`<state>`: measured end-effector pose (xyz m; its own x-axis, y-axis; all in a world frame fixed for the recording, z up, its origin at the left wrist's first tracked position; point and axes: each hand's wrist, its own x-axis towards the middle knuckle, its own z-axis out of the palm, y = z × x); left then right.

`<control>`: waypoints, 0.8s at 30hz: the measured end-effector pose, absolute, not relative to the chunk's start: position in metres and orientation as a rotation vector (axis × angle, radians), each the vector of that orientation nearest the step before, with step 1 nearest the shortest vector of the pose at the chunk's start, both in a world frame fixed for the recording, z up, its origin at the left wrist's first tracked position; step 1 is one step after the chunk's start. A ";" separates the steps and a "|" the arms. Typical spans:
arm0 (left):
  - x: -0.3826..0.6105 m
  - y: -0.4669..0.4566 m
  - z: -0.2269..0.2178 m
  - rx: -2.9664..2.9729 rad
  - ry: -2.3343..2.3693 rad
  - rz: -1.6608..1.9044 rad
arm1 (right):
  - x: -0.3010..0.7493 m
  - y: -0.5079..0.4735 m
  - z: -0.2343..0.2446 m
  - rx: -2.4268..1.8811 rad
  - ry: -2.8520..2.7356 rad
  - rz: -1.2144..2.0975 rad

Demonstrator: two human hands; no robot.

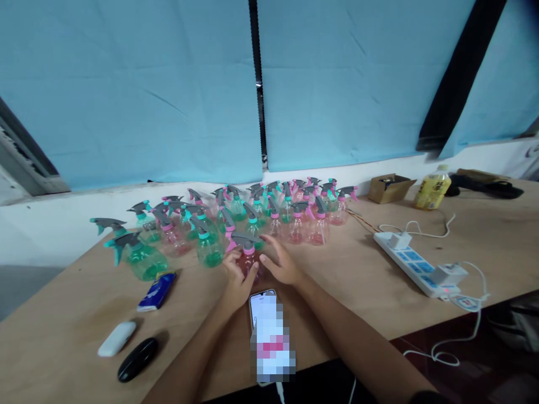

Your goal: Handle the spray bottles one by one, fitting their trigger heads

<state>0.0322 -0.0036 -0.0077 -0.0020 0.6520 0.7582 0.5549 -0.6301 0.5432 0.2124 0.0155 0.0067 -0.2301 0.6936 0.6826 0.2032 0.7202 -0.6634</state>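
Note:
My left hand (236, 280) and my right hand (281, 264) are wrapped round the body of one pink spray bottle (248, 255) with a grey trigger head, standing upright on the wooden table (357, 275). Just behind it stands a crowd of several green and pink spray bottles (236, 216), all with grey heads. A green bottle (209, 247) is close to the left of the held one. A phone (269, 331) lies on the table between my forearms.
A blue packet (156, 292), a white case (117, 338) and a black case (138, 359) lie at the left. At the right are a white power strip (415, 264) with cables, a cardboard box (389, 188) and a yellow drink bottle (432, 188). Blue blinds hang behind.

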 end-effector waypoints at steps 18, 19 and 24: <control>0.022 -0.016 0.013 1.968 1.155 1.148 | 0.204 0.025 0.007 -0.706 -1.522 0.764; 0.023 -0.015 0.012 1.962 1.193 1.146 | 0.205 0.025 0.008 -0.726 -1.515 0.771; 0.018 -0.007 0.010 1.858 1.337 1.284 | 0.211 0.030 0.015 -0.735 -1.467 0.926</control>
<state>0.0176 -0.0069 0.0096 0.0671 0.9159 0.3957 0.4325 -0.3841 0.8157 0.2113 0.0295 0.0150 -0.1094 0.8649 0.4898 -0.0702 0.4848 -0.8718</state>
